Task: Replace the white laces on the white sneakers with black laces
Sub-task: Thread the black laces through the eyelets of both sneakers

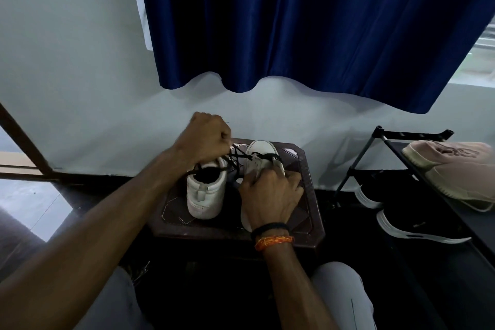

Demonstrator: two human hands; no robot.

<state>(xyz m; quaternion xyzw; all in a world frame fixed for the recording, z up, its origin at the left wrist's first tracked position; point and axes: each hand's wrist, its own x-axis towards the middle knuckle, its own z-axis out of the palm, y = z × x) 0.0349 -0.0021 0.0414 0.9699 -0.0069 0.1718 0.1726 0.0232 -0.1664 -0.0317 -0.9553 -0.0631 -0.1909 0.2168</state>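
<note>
Black lace is being pinched in the curled fingers of the left hand, raised above the left sneaker. Beside it, the right hand is gripping the right sneaker, fingers curled over its upper. Both white sneakers are standing side by side on the dark brown tabletop.

The room is dim and cool-toned. Daylight enters past the blue curtain at the window on the right, which blows out pale. The floor at left shows a soft sheen. Wide-angle distortion bends the frame edges; the shoe rack sits in shadow, slightly soft.
</note>
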